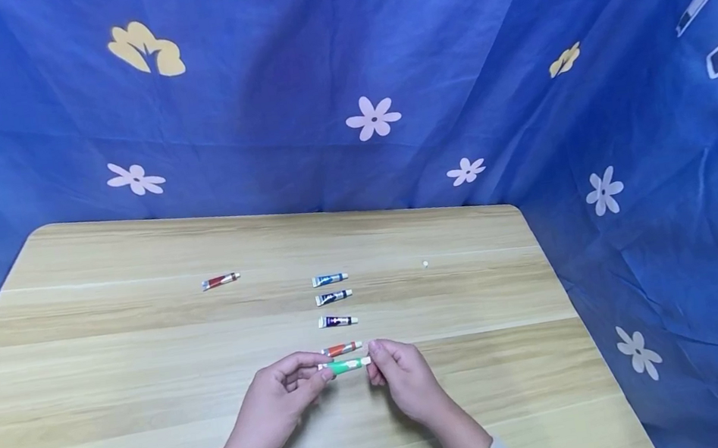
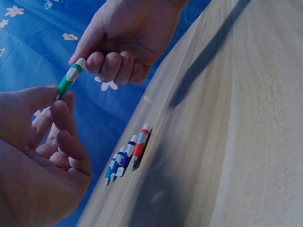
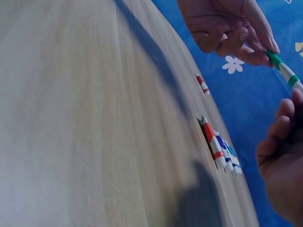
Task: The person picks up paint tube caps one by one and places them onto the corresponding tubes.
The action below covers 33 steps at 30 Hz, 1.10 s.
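A small green paint tube (image 1: 346,366) is held level above the table, its white cap (image 2: 81,63) on the right. The thumb and fingers of my left hand (image 1: 284,394) pinch the tube's flat end. At the cap, my right hand (image 1: 409,381) has its thumb and curled index finger gripping it. Just beyond the held tube lies an orange-red tube (image 1: 342,349), partly covered by the left fingers in the head view. Farther back, in a column, are a dark purple tube (image 1: 338,321), a dark blue tube (image 1: 333,298) and a blue tube (image 1: 329,279).
Off to the left on the wood-grain table (image 1: 108,351) lies a dark red tube (image 1: 221,281). A tiny white piece (image 1: 425,264) sits at the back right. Blue flowered cloth (image 1: 286,96) hangs behind the table and along its right side.
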### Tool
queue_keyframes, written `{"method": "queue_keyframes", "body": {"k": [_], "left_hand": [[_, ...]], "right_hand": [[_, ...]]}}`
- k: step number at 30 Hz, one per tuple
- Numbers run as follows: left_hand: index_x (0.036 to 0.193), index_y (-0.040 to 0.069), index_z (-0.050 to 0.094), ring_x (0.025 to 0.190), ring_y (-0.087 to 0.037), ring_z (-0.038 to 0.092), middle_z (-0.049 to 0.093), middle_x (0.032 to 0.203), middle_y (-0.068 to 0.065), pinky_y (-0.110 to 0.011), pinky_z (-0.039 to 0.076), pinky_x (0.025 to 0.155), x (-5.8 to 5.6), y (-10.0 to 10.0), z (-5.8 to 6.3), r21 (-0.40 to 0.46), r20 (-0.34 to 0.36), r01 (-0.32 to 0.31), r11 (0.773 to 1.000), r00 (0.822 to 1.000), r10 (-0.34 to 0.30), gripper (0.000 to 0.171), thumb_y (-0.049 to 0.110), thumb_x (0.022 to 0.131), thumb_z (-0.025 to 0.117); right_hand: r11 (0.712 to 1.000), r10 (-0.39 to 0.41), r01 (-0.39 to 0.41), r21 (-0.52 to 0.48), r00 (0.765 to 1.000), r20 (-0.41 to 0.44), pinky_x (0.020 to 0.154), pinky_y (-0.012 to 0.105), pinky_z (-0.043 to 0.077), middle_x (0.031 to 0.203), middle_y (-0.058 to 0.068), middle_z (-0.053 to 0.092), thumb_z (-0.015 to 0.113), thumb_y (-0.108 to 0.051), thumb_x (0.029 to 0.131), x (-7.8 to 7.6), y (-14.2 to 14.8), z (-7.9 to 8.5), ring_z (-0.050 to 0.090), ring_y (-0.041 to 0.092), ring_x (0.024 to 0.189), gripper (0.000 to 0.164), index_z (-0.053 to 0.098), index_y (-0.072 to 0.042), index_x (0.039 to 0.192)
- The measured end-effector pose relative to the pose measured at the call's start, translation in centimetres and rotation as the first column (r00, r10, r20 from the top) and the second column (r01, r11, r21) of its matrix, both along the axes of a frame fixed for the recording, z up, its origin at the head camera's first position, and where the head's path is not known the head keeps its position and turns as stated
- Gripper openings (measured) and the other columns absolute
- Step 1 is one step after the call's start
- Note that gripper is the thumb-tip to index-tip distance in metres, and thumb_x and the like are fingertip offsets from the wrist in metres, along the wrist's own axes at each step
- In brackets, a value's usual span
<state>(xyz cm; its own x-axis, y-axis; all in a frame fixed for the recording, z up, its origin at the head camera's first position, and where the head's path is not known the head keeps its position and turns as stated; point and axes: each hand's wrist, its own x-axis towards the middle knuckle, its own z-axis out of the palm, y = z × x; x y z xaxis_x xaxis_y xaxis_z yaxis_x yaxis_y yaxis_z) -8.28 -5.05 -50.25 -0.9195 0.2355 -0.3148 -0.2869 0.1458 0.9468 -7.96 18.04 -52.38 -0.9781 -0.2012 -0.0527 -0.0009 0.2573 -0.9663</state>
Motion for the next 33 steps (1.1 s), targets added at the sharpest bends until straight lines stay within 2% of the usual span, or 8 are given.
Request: {"method": "queue_keyframes", "body": {"k": [3, 6, 9, 15, 21, 23, 26, 33], "left_hand": [[0.121, 0.008, 0.077, 0.072, -0.013, 0.063, 0.078, 0.1, -0.01, -0.023, 0.047, 0.054, -0.1, -0.1, -0.1, -0.005, 0.005, -0.004, 1.0, 1.0, 0.004, 0.03, 0.024, 0.096, 0.083], [0.123, 0.009, 0.077, 0.072, -0.013, 0.063, 0.079, 0.101, -0.01, -0.023, 0.047, 0.053, -0.2, -0.2, -0.2, -0.014, 0.007, -0.009, 1.0, 1.0, 0.009, 0.031, 0.024, 0.096, 0.083], [0.124, 0.009, 0.077, 0.071, -0.013, 0.062, 0.079, 0.102, -0.01, -0.023, 0.045, 0.052, -0.3, -0.4, -0.2, -0.018, 0.005, -0.008, 1.0, 1.0, 0.008, 0.032, 0.025, 0.097, 0.082], [0.123, 0.009, 0.076, 0.065, -0.011, 0.057, 0.078, 0.097, -0.01, -0.02, 0.04, 0.048, -0.4, -0.4, 0.2, 0.003, 0.025, 0.002, 1.0, 1.0, -0.002, 0.03, 0.026, 0.098, 0.081], [0.12, 0.008, 0.077, 0.062, -0.01, 0.054, 0.078, 0.093, -0.01, -0.019, 0.038, 0.047, -0.3, -0.3, 0.4, 0.002, 0.034, 0.012, 1.0, 0.999, -0.012, 0.028, 0.026, 0.099, 0.08], [0.12, 0.009, 0.077, 0.061, -0.01, 0.053, 0.077, 0.091, -0.01, -0.019, 0.037, 0.047, -0.3, -0.2, 0.4, -0.004, 0.032, 0.011, 1.0, 0.999, -0.011, 0.027, 0.026, 0.099, 0.08], [0.12, 0.009, 0.077, 0.063, -0.011, 0.055, 0.077, 0.093, -0.01, -0.019, 0.038, 0.048, -0.2, -0.2, 0.4, 0.0, 0.03, 0.008, 1.0, 1.0, -0.008, 0.028, 0.026, 0.099, 0.081], [0.12, 0.008, 0.076, 0.069, -0.014, 0.062, 0.078, 0.098, -0.012, -0.02, 0.042, 0.049, 0.0, -0.1, 0.1, 0.012, 0.012, 0.001, 1.0, 1.0, -0.001, 0.029, 0.024, 0.097, 0.082]], "right_hand": [[0.999, 0.024, -0.026, -0.048, 0.999, -0.022, 0.077, 0.024, 0.057, 0.087, 0.029, 0.065, 0.044, -0.018, 0.117, -0.1, 0.5, 0.2, 0.062, 0.014, 0.078, 0.035, 0.064, 0.007, 0.104], [0.995, 0.05, -0.056, -0.082, 0.996, -0.07, 0.084, 0.025, 0.059, 0.097, 0.029, 0.067, 0.054, -0.01, 0.112, -0.1, 1.1, 0.1, 0.065, 0.017, 0.087, 0.02, 0.06, 0.007, 0.122], [0.994, 0.062, -0.075, -0.08, 0.985, -0.158, 0.092, 0.026, 0.06, 0.105, 0.027, 0.069, 0.066, 0.0, 0.103, -0.1, 1.4, -0.1, 0.067, 0.015, 0.096, 0.028, 0.059, 0.006, 0.13], [0.997, 0.057, -0.074, -0.034, 0.931, -0.36, 0.095, 0.03, 0.062, 0.106, 0.022, 0.074, 0.076, 0.014, 0.09, -0.1, 1.6, -0.5, 0.071, 0.011, 0.101, 0.032, 0.07, 0.001, 0.119], [0.999, 0.039, -0.025, 0.037, 0.886, -0.463, 0.089, 0.03, 0.064, 0.101, 0.009, 0.079, 0.079, 0.009, 0.091, -0.2, 1.3, -0.3, 0.075, 0.012, 0.098, 0.022, 0.078, -0.007, 0.106], [0.999, 0.023, -0.002, 0.046, 0.887, -0.462, 0.088, 0.031, 0.065, 0.1, 0.008, 0.08, 0.079, 0.005, 0.092, -0.2, 1.2, -0.3, 0.075, 0.01, 0.096, 0.018, 0.079, -0.007, 0.105], [0.999, -0.017, 0.037, 0.039, 0.906, -0.422, 0.087, 0.03, 0.065, 0.099, 0.009, 0.08, 0.079, -0.001, 0.095, 0.0, 1.0, -0.2, 0.074, 0.007, 0.094, 0.012, 0.079, -0.007, 0.105], [0.996, -0.088, 0.084, -0.029, 0.972, -0.218, 0.083, 0.026, 0.065, 0.101, 0.015, 0.079, 0.075, -0.012, 0.101, 0.5, 0.2, -0.1, 0.074, 0.012, 0.091, 0.011, 0.077, -0.004, 0.109]]}}
